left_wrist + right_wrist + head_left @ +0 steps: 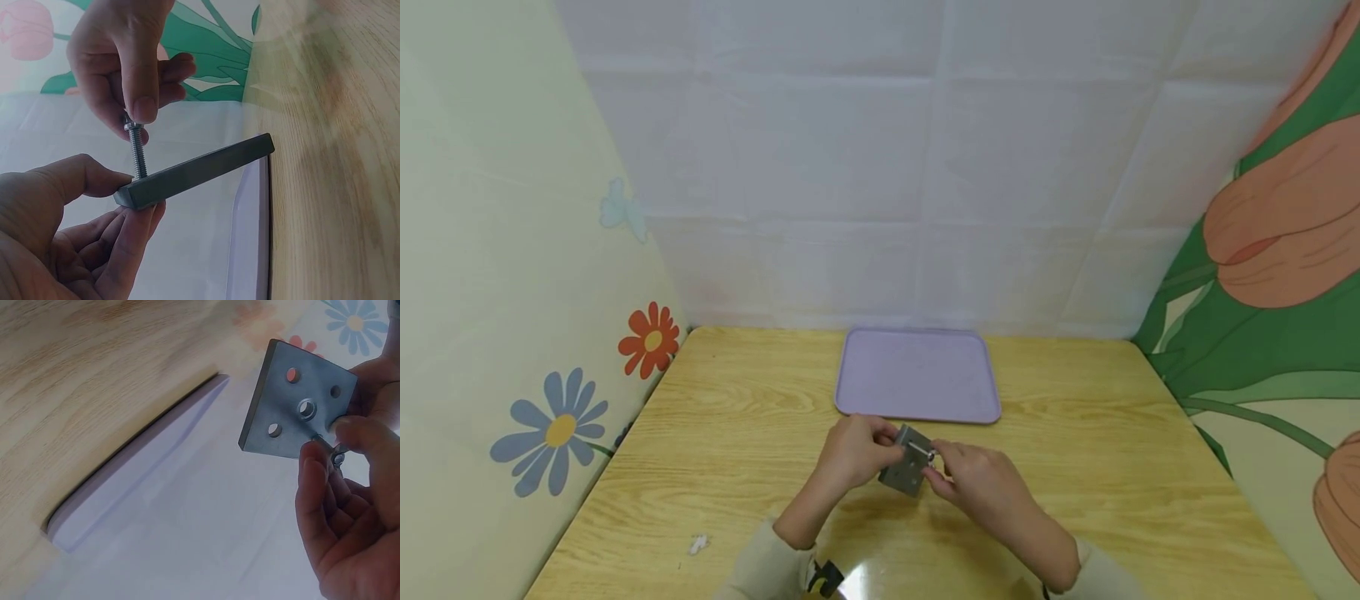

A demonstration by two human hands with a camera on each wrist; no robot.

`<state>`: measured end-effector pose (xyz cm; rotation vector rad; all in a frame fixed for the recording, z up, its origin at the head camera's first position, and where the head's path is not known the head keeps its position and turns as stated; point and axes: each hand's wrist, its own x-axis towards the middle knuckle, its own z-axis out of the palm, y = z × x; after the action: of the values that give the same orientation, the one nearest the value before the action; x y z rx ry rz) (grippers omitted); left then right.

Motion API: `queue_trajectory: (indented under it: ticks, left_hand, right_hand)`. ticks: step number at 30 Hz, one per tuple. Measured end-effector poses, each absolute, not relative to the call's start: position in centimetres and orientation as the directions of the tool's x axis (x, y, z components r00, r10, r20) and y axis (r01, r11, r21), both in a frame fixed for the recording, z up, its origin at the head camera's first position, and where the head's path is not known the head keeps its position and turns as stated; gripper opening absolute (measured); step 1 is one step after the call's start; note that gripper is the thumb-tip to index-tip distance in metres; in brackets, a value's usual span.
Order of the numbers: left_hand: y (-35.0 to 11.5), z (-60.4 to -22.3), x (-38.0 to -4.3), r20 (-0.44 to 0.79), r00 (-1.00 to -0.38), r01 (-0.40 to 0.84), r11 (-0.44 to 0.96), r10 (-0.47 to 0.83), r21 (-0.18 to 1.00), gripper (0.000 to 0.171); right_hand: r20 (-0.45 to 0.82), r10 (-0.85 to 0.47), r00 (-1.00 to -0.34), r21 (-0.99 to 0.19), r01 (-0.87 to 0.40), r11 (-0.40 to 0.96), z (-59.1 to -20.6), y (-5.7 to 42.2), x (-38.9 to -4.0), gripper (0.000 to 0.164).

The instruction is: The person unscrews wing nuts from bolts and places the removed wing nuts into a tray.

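A flat grey square metal plate [898, 477] with several round holes is held above the table, tilted. My left hand [852, 452] pinches one corner between thumb and fingers; in the left wrist view the thumb rests on the plate's [206, 172] upper face and fingertips support it below. My right hand [992, 490] pinches the head end of a silver threaded bolt [137, 153]. The bolt's far end meets the plate near the left thumb, at a corner; how deep it sits in a hole is hidden. In the right wrist view, the plate's [306, 378] larger centre hole shows.
Behind the hands, a shallow purple tray [917, 375] lies on the wood-grain table [1097, 433]. A small white scrap [698, 544] is at the front left. A white sheet [850, 167] hangs behind the table, with flower-patterned sheets at both sides.
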<state>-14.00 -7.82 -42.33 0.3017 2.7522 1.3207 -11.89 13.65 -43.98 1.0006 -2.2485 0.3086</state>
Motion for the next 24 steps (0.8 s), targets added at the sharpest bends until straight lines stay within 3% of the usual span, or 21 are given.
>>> queue_trajectory:
  ticks: [11,21,24]
  left_hand:
    - [-7.82,-42.24,-13.93,0.015,-0.978,0.141,0.608,0.208,0.781,0.016]
    - [-7.78,-42.27,-13.89,0.021,-0.978,0.145,0.610,0.207,0.779,0.017]
    - [-7.77,-42.25,-13.89,0.019,-0.978,0.143,0.610,0.206,0.780,0.016]
  right_hand:
    - [0.685,-0.577,-0.444,0.075,-0.745,0.662,-44.17,13.78,-11.95,0.030]
    - [0.712,-0.566,-0.416,0.104,-0.735,0.670,-44.20,13.64,-11.94,0.048]
    - [0.710,-0.561,-0.426,0.078,-0.744,0.664,-44.18,13.68,-11.88,0.039]
